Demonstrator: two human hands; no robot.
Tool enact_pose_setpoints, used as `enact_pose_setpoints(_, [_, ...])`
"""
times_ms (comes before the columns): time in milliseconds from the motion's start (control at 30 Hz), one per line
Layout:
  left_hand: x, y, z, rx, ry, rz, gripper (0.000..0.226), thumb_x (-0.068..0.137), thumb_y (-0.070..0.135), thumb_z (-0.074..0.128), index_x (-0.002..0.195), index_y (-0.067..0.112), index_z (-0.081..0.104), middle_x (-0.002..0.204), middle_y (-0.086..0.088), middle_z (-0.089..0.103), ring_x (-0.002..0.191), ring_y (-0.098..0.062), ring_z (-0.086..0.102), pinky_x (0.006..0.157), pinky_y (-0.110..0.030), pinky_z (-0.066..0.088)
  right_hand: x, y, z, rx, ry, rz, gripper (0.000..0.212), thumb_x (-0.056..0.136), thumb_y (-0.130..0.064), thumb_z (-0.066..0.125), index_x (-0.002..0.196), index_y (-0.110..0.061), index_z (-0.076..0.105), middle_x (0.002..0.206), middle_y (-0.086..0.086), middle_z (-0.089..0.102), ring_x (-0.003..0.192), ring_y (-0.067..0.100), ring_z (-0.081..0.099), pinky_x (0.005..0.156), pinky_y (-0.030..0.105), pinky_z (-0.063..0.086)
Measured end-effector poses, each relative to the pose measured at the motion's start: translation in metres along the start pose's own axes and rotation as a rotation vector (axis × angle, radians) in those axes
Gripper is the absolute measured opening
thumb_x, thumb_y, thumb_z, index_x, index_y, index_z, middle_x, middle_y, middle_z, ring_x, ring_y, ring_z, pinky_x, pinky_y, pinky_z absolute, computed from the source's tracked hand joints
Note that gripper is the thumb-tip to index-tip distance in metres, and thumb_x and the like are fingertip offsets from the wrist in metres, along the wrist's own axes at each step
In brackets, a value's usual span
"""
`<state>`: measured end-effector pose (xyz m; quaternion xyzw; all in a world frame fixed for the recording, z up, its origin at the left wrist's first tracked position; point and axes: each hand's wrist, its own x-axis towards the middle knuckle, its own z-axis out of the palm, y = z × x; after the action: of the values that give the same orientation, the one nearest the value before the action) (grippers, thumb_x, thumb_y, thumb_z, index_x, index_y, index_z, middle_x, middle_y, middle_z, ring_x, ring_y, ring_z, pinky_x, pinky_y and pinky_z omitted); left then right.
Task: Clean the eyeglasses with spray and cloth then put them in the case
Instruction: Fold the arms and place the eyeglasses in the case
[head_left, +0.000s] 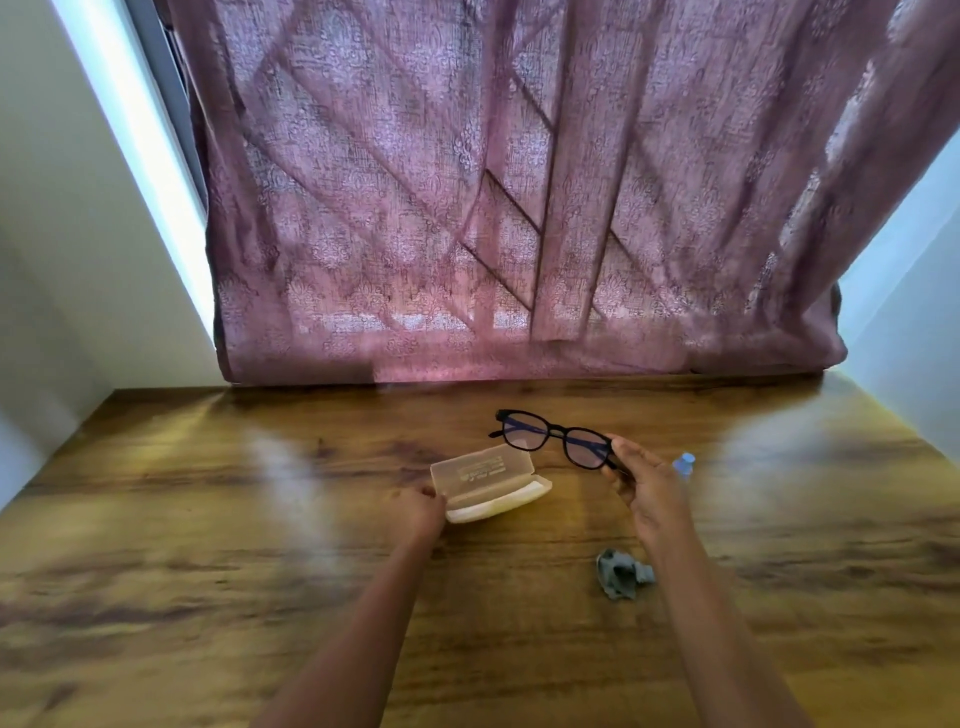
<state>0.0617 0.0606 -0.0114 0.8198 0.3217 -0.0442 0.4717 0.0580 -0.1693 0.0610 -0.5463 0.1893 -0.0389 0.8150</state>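
Note:
Black-framed eyeglasses (556, 437) are held above the wooden table (208, 519), lenses facing me. My right hand (644, 483) pinches their right end. A pale translucent glasses case (488, 480) lies open on the table, lid raised toward the back. My left hand (418, 512) grips the case's near left corner. A crumpled grey cloth (621, 573) lies on the table just left of my right forearm. Only the light blue top of the spray bottle (684, 462) shows behind my right hand.
A mauve patterned curtain (519, 208) hangs along the table's far edge. White walls (62, 260) close in on the left and right. Bare wood stretches to the left of the case and to the right of the bottle.

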Motion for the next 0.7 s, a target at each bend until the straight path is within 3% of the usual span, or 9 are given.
enact_pose_setpoints(67, [0.001,0.002,0.001,0.044,0.027,0.011,0.023,0.090,0.025,0.055,0.110,0.019,0.063,0.091,-0.003,0.065,0.068,-0.019,0.065,0.063,-0.035,0.060,-0.001,0.004,0.000,0.002,0.006,0.006,0.008,0.086,-0.007,0.059,0.085,-0.011,0.066,0.059,-0.007,0.070,0.050,0.004,0.062,0.049,0.013,0.047])
enact_pose_setpoints(200, [0.007,0.002,0.006,0.045,0.067,0.026,0.019,0.089,0.023,0.055,0.105,0.018,0.063,0.089,-0.003,0.062,0.073,-0.019,0.063,0.071,-0.038,0.059,-0.002,0.010,-0.002,-0.005,0.015,0.011,0.008,0.086,-0.008,0.059,0.084,-0.012,0.067,0.061,-0.006,0.071,0.053,0.005,0.062,0.051,0.013,0.048])
enact_pose_setpoints(333, [0.012,0.001,0.011,-0.003,0.076,0.092,0.021,0.091,0.016,0.051,0.109,0.015,0.062,0.104,-0.007,0.066,0.087,-0.022,0.061,0.076,-0.037,0.056,-0.004,0.012,-0.004,0.018,0.044,0.004,0.008,0.086,-0.005,0.059,0.086,-0.007,0.066,0.067,0.000,0.069,0.052,0.004,0.063,0.050,0.013,0.051])
enact_pose_setpoints(433, [0.010,0.004,0.009,0.002,0.051,0.150,0.020,0.093,0.014,0.049,0.110,0.012,0.059,0.106,-0.006,0.063,0.085,-0.017,0.055,0.061,-0.023,0.045,-0.005,0.014,-0.005,0.007,0.050,0.009,0.009,0.086,-0.005,0.059,0.084,-0.009,0.067,0.067,-0.002,0.069,0.053,0.005,0.063,0.050,0.013,0.050])
enact_pose_setpoints(567, [0.011,-0.002,0.002,-0.029,0.028,0.250,0.012,0.091,0.016,0.054,0.102,0.017,0.059,0.101,-0.005,0.065,0.081,-0.015,0.057,0.064,-0.024,0.047,-0.010,0.025,-0.003,-0.080,0.015,0.040,0.009,0.086,-0.009,0.060,0.089,-0.009,0.068,0.062,-0.004,0.069,0.052,0.004,0.061,0.049,0.014,0.044])
enact_pose_setpoints(700, [0.010,-0.015,-0.008,-0.070,-0.022,0.311,0.010,0.091,0.015,0.054,0.098,0.015,0.061,0.096,-0.006,0.067,0.080,-0.015,0.059,0.055,-0.018,0.040,-0.019,0.043,0.003,-0.121,-0.039,0.064,0.011,0.088,-0.008,0.057,0.090,-0.007,0.067,0.057,-0.006,0.069,0.046,-0.001,0.059,0.041,0.010,0.041])
